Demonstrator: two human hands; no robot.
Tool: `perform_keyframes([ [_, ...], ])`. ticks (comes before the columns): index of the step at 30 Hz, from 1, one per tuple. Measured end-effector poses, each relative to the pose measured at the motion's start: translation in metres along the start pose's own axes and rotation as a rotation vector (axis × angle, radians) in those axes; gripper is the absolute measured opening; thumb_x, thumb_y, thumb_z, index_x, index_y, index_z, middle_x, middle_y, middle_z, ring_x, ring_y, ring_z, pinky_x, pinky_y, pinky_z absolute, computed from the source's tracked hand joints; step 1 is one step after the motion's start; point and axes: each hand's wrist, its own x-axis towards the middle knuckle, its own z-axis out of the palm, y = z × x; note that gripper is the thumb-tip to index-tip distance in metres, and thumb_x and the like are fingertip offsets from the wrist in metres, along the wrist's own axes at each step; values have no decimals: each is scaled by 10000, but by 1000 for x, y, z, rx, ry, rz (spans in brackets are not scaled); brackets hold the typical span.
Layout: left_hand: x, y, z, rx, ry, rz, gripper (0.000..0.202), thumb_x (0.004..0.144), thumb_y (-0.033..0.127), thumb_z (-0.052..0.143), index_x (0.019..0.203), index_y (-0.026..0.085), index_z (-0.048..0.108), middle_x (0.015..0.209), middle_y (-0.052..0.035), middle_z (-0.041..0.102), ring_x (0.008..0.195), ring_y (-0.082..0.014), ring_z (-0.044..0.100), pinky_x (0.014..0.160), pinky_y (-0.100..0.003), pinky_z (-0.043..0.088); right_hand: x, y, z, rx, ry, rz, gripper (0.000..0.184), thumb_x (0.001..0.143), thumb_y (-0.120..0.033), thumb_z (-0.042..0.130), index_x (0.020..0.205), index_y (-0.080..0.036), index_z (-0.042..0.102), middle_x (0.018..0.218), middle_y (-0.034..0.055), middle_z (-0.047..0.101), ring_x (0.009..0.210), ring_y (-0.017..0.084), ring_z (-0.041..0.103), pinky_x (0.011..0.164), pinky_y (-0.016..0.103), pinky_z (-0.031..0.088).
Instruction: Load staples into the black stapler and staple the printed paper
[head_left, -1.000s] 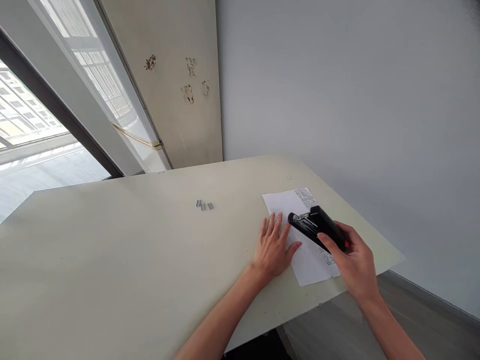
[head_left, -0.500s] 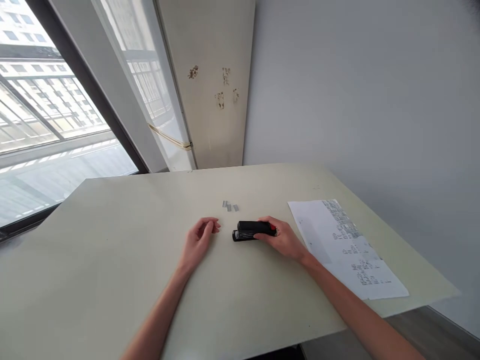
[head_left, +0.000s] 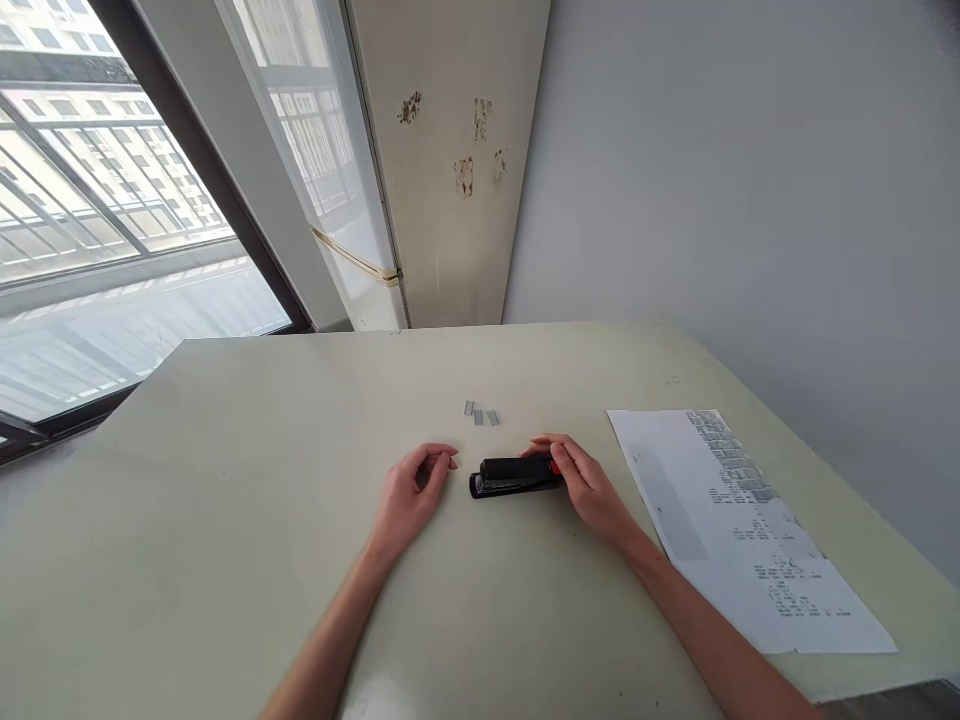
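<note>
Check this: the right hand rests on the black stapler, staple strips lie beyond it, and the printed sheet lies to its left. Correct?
No. The head view shows the printed sheet to the right of the black stapler; the right hand and staple strips are as stated.

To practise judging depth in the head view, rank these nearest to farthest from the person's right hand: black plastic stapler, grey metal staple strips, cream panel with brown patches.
1. Black plastic stapler: touching the right hand, at its fingertips.
2. Grey metal staple strips: on the table, beyond the stapler.
3. Cream panel with brown patches: behind the table's far edge.
</note>
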Motion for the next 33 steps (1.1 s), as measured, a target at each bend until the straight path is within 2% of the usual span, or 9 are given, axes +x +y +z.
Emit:
perform_keyframes([
  [6,2,2,0,-29,56,-39,348,1010,498,523,1038,215,722,901,-42,738,828,-201,661,757,-308,491,0,1,5,-12,31,15,360,1101,-489,353,1278,-279,586,1237,62,768,1168,231,681,1060,400,480],
  [16,5,2,-3,-161,233,-90,308,989,483,561,1059,219,703,970,-49,730,973,-220,673,921,-331,497,-2,1,6,-109,59,7,401,1092,-526,342,1226,-267,617,1169,77,781,1043,250,710,984,401,501],
  [20,5,5,-5,-210,278,-92,317,991,491,561,1067,215,699,1021,-63,743,1020,-233,673,976,-356,503,-3,1,4,-95,41,1,417,1094,-534,329,1236,-264,612,1178,79,771,1130,255,693,1029,405,483],
  [23,6,5,-5,-281,257,-94,348,1002,520,556,1058,208,700,1053,-72,752,1040,-239,684,1030,-385,495,-5,-1,2,-155,-31,-8,396,1059,-563,431,1230,-267,630,1175,78,756,1061,264,692,954,398,512],
  [26,6,5,-3,-393,198,-95,377,1002,553,573,1034,202,710,1072,-85,757,1082,-252,689,1070,-413,493,-6,-3,1,-243,-90,-37,360,959,-555,638,1198,-287,661,1131,56,755,956,260,679,836,374,528],
  [29,7,4,3,-587,148,-120,391,989,556,616,1023,182,725,1076,-103,757,1118,-263,691,1094,-438,496,-7,-7,3,-249,-61,-38,328,908,-525,711,1131,-286,684,1077,40,760,921,251,662,786,353,519],
  [33,7,3,13,-977,120,-224,381,950,540,676,991,165,731,1071,-122,767,1125,-280,718,1088,-460,517,-10,-25,12,-124,-51,149,396,872,-591,728,1088,-260,702,996,33,751,883,242,663,770,341,516],
])
